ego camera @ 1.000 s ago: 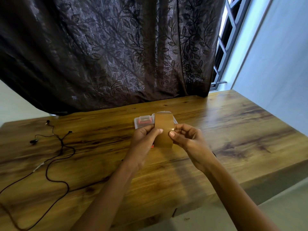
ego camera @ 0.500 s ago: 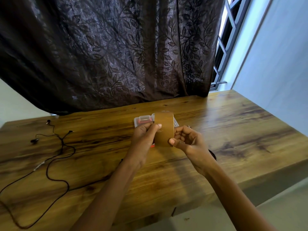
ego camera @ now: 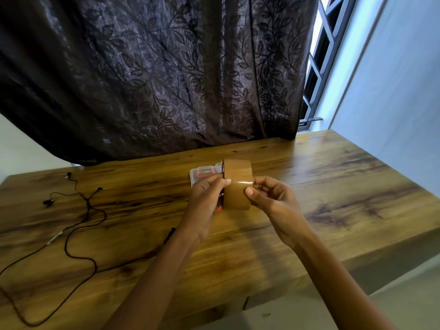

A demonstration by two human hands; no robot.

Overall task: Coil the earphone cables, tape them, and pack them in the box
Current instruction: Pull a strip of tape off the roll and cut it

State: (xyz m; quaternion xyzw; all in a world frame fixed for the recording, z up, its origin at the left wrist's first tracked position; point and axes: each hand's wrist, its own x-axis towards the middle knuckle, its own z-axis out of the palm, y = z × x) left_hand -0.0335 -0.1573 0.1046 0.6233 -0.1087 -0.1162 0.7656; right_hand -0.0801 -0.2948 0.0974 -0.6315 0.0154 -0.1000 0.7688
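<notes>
A roll of brown packing tape (ego camera: 237,184) is held upright above the table's middle. My left hand (ego camera: 206,194) grips its left side, thumb on the outer band. My right hand (ego camera: 269,197) pinches the roll's right edge with the thumb pressed on the tape surface. Behind the roll sits a small clear plastic box (ego camera: 202,173) with red parts inside, partly hidden by my left hand. A black earphone cable (ego camera: 78,236) lies uncoiled across the left of the table, its earbuds at the far left.
The wooden table (ego camera: 333,191) ends in a near edge at the lower right, with floor below. A dark patterned curtain (ego camera: 154,75) hangs along the far edge. A window frame (ego camera: 319,60) and a pale wall stand at the right.
The tape roll has turned a little in my hands, and my right thumb has shifted down along its outer face. The cable and box have not moved.
</notes>
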